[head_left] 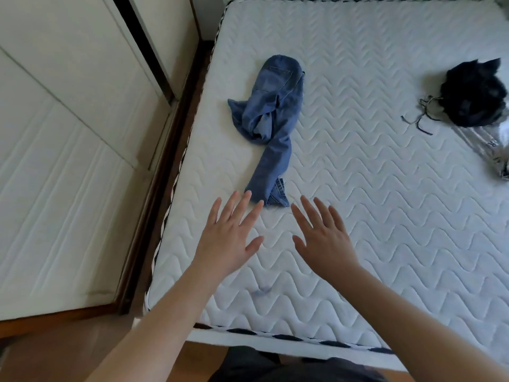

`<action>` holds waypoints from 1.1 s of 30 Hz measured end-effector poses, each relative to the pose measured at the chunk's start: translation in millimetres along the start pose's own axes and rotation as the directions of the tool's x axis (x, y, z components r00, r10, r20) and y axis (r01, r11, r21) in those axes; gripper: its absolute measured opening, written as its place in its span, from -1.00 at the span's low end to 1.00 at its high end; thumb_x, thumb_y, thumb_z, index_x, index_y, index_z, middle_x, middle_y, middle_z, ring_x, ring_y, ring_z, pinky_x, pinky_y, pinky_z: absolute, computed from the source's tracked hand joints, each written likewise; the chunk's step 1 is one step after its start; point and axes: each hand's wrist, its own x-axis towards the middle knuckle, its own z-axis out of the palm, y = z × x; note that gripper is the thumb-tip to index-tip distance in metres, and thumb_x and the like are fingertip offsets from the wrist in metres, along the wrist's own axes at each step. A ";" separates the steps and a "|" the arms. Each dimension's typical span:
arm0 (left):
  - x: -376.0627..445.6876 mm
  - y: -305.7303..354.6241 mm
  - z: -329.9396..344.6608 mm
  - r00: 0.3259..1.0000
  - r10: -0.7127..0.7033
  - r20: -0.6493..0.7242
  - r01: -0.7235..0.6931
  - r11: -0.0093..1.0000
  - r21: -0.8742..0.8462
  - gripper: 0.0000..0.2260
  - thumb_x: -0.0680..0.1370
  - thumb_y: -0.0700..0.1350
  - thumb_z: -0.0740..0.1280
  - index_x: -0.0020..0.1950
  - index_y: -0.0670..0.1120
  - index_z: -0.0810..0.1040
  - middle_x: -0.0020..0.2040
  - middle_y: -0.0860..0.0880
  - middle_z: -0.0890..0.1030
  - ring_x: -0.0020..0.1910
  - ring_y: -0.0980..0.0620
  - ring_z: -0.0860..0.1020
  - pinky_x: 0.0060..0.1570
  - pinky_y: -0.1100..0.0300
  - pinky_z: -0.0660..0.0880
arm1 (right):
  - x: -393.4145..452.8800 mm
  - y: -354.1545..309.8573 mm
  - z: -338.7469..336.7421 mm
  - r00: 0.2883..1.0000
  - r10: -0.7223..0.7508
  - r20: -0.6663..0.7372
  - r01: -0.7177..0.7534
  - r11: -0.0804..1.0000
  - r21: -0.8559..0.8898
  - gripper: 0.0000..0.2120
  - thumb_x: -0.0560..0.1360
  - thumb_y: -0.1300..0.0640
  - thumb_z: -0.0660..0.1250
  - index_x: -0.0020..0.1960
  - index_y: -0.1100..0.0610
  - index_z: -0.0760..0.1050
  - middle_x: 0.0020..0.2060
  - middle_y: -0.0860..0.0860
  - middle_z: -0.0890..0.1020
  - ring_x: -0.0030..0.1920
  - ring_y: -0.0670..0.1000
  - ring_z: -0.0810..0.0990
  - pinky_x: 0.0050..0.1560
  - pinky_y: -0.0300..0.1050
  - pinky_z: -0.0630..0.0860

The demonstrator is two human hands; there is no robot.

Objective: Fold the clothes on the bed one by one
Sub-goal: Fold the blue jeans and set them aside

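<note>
A pair of blue jeans [271,122] lies twisted and bunched on the white quilted mattress [371,202], its waist far from me and its leg ends near my fingers. My left hand [230,232] hovers flat with fingers spread, its fingertips just short of the nearest leg end. My right hand [322,235] is stretched out the same way, slightly right of the jeans, holding nothing. A crumpled black garment [473,95] with loose drawstrings sits at the far right of the bed.
A light striped cloth [493,144] lies partly under the black garment at the right edge. White wardrobe doors [63,161] stand close along the bed's left side, leaving a narrow dark gap. The mattress's near edge [275,334] is right in front of my body.
</note>
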 end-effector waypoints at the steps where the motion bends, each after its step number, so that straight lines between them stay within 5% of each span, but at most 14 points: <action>1: 5.5 -8.6 6.2 1.000 0.023 -0.004 -0.023 1.000 -0.005 -0.36 0.56 0.32 -0.25 0.59 0.09 -0.08 0.61 -0.06 -0.02 0.58 -0.09 -0.07 0.51 -0.15 -0.05 | 3.7 -4.5 3.8 1.000 0.003 0.009 -0.003 1.000 -0.005 -0.38 0.62 -0.23 -0.01 0.61 -0.02 -0.02 0.60 0.02 -0.03 0.59 0.12 -0.06 0.50 0.08 -0.25; 13: 101.2 -33.9 131.7 0.994 0.081 0.069 -0.079 0.996 -0.034 -0.32 0.59 0.28 0.04 0.59 0.08 -0.17 0.61 -0.06 -0.17 0.58 -0.10 -0.14 0.51 -0.13 -0.10 | 92.9 4.2 100.3 0.990 0.097 0.102 -0.106 0.990 0.091 -0.36 0.64 -0.23 -0.07 0.60 -0.03 -0.23 0.59 -0.01 -0.20 0.58 0.09 -0.20 0.45 0.04 -0.35; 21: 172.5 -34.5 239.1 0.993 0.061 0.100 -0.060 0.998 -0.009 -0.19 0.54 0.26 0.23 0.59 0.05 -0.19 0.61 -0.06 -0.16 0.58 -0.12 -0.09 0.50 -0.09 -0.11 | 177.7 36.6 196.9 0.968 0.216 0.126 -0.238 0.951 0.198 -0.31 0.64 -0.10 0.07 0.60 -0.03 -0.26 0.60 -0.05 -0.10 0.59 0.06 -0.11 0.55 0.06 -0.16; 33: 246.6 -25.8 327.3 0.972 -0.145 0.184 0.153 0.988 -0.028 -0.09 0.49 0.20 0.33 0.59 -0.03 -0.22 0.60 -0.10 -0.08 0.55 -0.19 0.04 0.43 -0.16 0.13 | 256.9 28.4 283.3 0.971 0.044 0.233 -0.068 0.993 0.095 -0.36 0.66 -0.02 -0.01 0.60 0.11 -0.25 0.59 0.01 -0.21 0.58 0.04 -0.19 0.57 0.08 -0.14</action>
